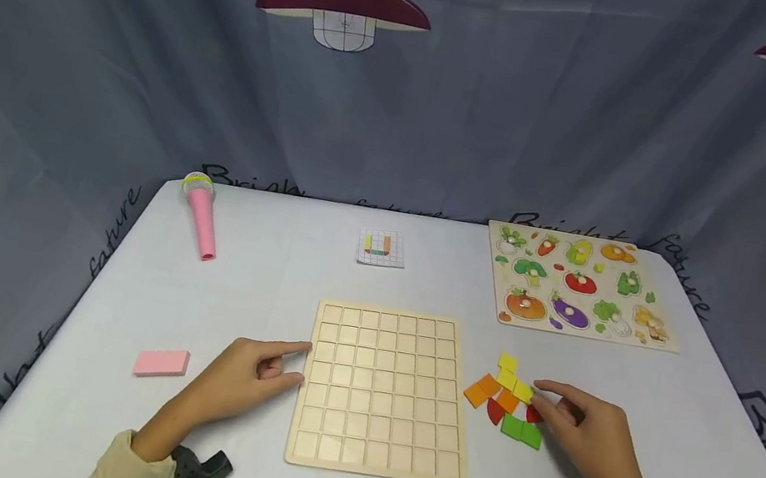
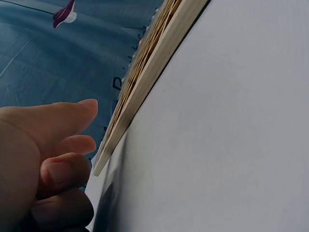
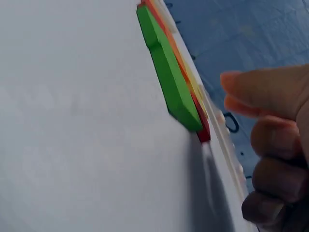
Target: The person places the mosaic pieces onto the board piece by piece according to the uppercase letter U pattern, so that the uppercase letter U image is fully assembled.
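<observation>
My left hand (image 1: 246, 377) is at the left edge of a wooden grid board (image 1: 376, 471), thumb and forefinger pointing at it and spread apart. In the left wrist view the other fingers of this hand (image 2: 53, 159) curl in; whether any fingertip touches the board cannot be told. My right hand (image 1: 586, 434) hovers at the right side of a loose cluster of tiles, thumb and forefinger apart. The cluster has yellow tiles (image 1: 508, 362), orange tiles (image 1: 476, 395), red rounded tiles (image 1: 494, 412) and green tiles (image 1: 512, 426). In the right wrist view, the green tiles (image 3: 166, 72) lie nearest the camera.
A pink block (image 1: 160, 362) lies left of the left hand. Toward the back are a pink toy microphone (image 1: 202, 217), a small card (image 1: 380, 259) with a coloured grid pattern, and a vegetable puzzle board (image 1: 555, 255) at the right. A grey curtain (image 1: 432, 129) hangs behind the white table.
</observation>
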Demonstrator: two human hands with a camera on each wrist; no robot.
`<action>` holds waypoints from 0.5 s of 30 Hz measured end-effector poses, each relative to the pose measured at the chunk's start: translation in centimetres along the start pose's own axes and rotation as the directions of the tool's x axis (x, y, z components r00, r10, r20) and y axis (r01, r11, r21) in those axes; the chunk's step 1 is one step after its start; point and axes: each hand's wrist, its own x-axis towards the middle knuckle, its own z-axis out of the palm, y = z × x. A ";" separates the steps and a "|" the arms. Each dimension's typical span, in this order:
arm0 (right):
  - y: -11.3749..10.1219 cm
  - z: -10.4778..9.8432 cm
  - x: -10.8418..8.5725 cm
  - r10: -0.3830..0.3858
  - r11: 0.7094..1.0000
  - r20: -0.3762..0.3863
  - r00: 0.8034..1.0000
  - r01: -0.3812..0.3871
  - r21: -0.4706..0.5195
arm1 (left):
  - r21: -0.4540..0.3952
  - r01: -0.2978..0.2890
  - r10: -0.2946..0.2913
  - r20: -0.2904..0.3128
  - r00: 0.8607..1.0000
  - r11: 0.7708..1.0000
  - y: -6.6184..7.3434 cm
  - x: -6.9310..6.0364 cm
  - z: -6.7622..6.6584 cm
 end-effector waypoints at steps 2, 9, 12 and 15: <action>0.0 0.4 -0.1 0.013 1.000 -0.010 1.000 -0.013 0.014 | 0.016 -0.004 0.004 0.008 1.000 1.000 -0.1 -0.1 0.2; -0.1 1.4 -0.2 0.088 0.996 0.026 0.996 -0.088 0.012 | 0.158 -0.072 0.075 -0.011 0.997 0.985 -0.4 -0.2 0.9; -0.1 1.5 -0.2 0.085 0.996 0.026 0.996 -0.085 -0.003 | 0.179 -0.088 0.094 -0.024 0.995 0.980 -0.4 -0.1 1.0; -0.2 1.6 -0.1 0.065 0.998 0.013 0.998 -0.065 -0.005 | 0.185 -0.082 0.090 -0.034 0.995 0.979 -0.4 -0.1 1.0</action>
